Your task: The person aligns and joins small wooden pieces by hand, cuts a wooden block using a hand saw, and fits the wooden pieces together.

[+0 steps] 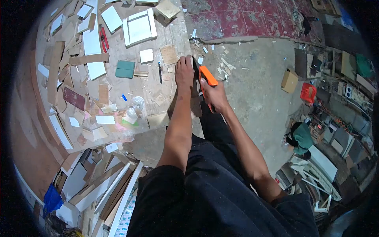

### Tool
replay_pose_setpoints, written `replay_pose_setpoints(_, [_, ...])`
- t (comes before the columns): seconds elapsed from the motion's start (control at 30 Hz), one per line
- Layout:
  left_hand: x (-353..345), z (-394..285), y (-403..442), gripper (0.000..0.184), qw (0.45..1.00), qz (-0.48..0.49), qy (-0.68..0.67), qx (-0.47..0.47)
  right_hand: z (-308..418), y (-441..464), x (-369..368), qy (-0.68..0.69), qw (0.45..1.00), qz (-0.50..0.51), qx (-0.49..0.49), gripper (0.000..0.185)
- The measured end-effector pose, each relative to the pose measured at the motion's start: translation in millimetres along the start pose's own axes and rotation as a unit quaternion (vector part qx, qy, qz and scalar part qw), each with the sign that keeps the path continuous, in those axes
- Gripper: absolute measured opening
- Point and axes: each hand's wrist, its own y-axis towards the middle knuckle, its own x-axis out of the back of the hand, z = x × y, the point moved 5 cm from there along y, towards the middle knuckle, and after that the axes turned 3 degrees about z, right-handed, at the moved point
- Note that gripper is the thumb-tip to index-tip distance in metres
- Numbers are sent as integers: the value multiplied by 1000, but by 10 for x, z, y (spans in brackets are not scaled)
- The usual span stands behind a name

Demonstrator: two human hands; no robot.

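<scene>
My right hand (214, 94) is wrapped round the orange handle of a handsaw (208, 76). Its dark blade points away from me, along the table's right edge. Just left of the saw, my left hand (184, 73) presses down on a narrow brown board (196, 107), fingers together and curled at its far end. The board lies along the table edge with its near end toward my body. My left hand and forearm hide part of it. Whether the blade's teeth touch the board I cannot make out.
On the worktable (154, 93) lie a black pen (160, 72), a green block (125, 69), a white frame (139, 27), a red tool (104, 39) and many offcuts. Leaning boards (106, 189) stand at lower left. Scraps litter the floor (252, 87); a cardboard box (289, 81) sits right.
</scene>
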Motion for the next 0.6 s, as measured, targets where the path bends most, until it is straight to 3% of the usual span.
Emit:
replay_pose_setpoints(0.07, [67, -12, 56, 48, 1000, -12, -18, -7, -32, 155, 11, -26, 997, -28, 67, 36])
replay_pose_setpoints(0.33, [88, -15, 142, 49, 1000, -12, 12, 4, 5, -62, 77, 5, 1000, -5, 20, 32])
replay_pose_setpoints(0.4, [111, -40, 57, 44, 999, -1, -32, -1, -100, 5, 18, 5, 1000, -11, 27, 33])
replay_pose_setpoints(0.5, [58, 3, 110, 42, 1000, -4, -17, -2, -71, 217, -1, -61, 991, -42, 113, 35])
replay_pose_setpoints(0.6, [36, -6, 74, 39, 1000, -14, -17, 3, 85, -5, 128, -15, 990, -88, 108, 34])
